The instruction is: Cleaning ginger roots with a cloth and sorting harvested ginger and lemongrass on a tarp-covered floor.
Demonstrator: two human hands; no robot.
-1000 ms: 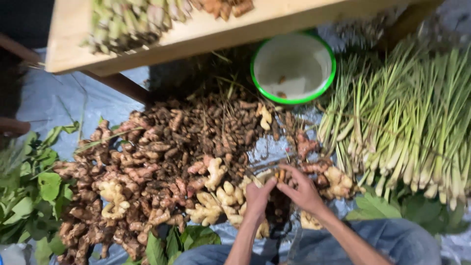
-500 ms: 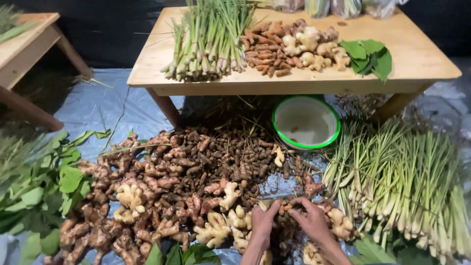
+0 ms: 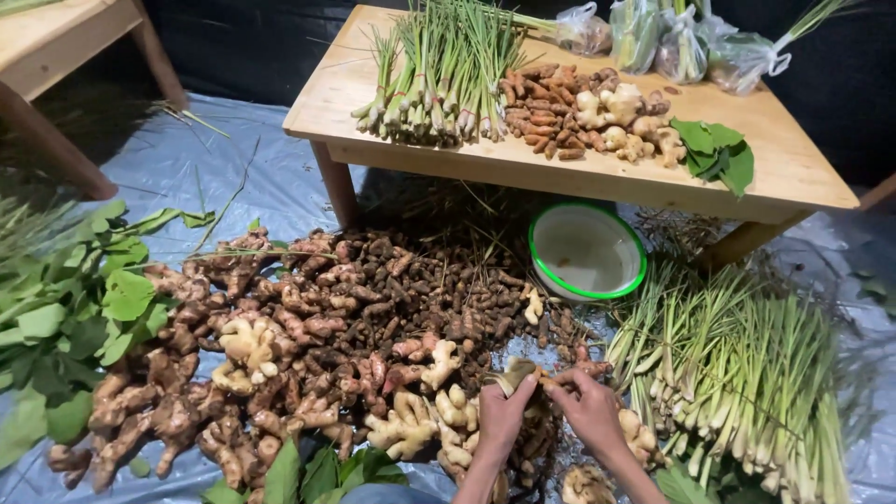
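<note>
Both my hands meet low in the view over a heap of roots on the floor. My left hand (image 3: 504, 415) and my right hand (image 3: 586, 403) together grip a pale ginger piece (image 3: 519, 371) just above the pile of ginger and brown turmeric roots (image 3: 317, 327). Knobbly pale ginger (image 3: 420, 425) lies directly left of my left hand. More pale pieces (image 3: 635, 439) lie to the right of my right wrist.
A low wooden table (image 3: 579, 173) at the back holds lemongrass (image 3: 439, 70), roots (image 3: 560, 107), leaves and plastic bags. A white bowl with a green rim (image 3: 586, 252) sits under its edge. Lemongrass bundles (image 3: 747, 373) lie right, green leaves (image 3: 75, 308) left, on a grey sheet (image 3: 233, 177).
The view has tilted up, so the whole table top now shows. My hands stay together on the ginger piece over the pile.
</note>
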